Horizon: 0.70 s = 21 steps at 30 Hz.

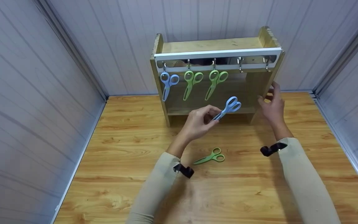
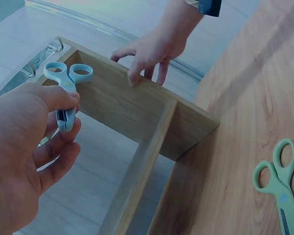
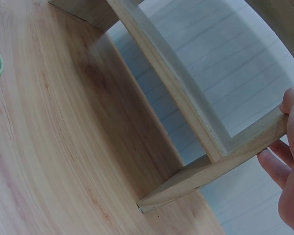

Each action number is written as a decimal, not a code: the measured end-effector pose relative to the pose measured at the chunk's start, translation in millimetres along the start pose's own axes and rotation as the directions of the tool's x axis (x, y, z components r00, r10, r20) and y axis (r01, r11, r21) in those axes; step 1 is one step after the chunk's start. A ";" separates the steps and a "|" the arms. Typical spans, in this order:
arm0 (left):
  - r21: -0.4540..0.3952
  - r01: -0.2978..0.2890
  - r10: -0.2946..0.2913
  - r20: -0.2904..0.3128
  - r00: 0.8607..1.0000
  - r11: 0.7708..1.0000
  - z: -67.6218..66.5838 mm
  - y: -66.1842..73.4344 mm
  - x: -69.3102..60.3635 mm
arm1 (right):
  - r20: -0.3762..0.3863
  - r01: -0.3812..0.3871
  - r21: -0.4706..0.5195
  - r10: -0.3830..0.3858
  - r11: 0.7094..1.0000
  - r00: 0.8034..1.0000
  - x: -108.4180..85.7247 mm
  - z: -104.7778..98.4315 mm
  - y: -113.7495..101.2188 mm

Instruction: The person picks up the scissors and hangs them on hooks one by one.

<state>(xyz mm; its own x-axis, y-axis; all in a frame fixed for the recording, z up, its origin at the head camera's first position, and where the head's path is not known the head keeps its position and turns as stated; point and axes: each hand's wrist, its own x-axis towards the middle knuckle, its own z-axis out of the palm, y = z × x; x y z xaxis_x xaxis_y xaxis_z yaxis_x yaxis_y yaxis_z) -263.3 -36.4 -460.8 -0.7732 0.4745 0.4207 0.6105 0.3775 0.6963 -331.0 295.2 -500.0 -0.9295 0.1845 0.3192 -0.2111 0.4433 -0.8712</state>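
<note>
My left hand (image 1: 199, 122) pinches a pair of blue scissors (image 1: 231, 105) by the blades, handles pointing up and away, in front of the wooden rack (image 1: 213, 46). In the left wrist view the thumb and fingers close on the blades just below the blue handles. My right hand (image 1: 272, 105) grips the rack's right side panel (image 3: 225, 166), thumb on one face and fingers on the other. From the hooks hang another pair of blue scissors (image 1: 168, 84) and two green pairs, one left (image 1: 191, 84) and one in the middle (image 1: 215, 83). The two right hooks (image 1: 240, 65) carry nothing.
Green scissors (image 1: 211, 156) lie on the wood-grain tabletop (image 1: 129, 186), below my left hand. White panelled walls (image 1: 129, 31) stand behind the rack and on both sides. A lower shelf (image 3: 181, 98) crosses the rack.
</note>
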 end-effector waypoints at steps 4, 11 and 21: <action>-0.012 -0.005 0.005 -0.024 1.000 1.000 1.0 3.2 7.0 | -0.005 0.018 0.005 -0.018 1.000 1.000 0.6 0.2 1.7; -0.023 -0.001 0.000 -0.047 0.999 1.000 2.2 6.7 16.9 | 0.009 0.003 -0.005 -0.003 1.000 1.000 -0.2 -0.3 -1.0; -0.028 -0.006 0.005 -0.057 0.998 1.000 2.0 11.5 29.5 | 0.018 -0.007 -0.003 0.007 1.000 1.000 1.5 -1.8 -0.9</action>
<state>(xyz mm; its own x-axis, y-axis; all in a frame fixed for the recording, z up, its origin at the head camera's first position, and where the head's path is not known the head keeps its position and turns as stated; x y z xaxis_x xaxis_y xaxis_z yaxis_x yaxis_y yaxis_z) -278.8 -16.5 -441.5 -0.7788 0.4302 0.4566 0.6105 0.3522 0.7094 -331.7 296.7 -498.1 -0.9363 0.1719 0.3062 -0.2035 0.4449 -0.8722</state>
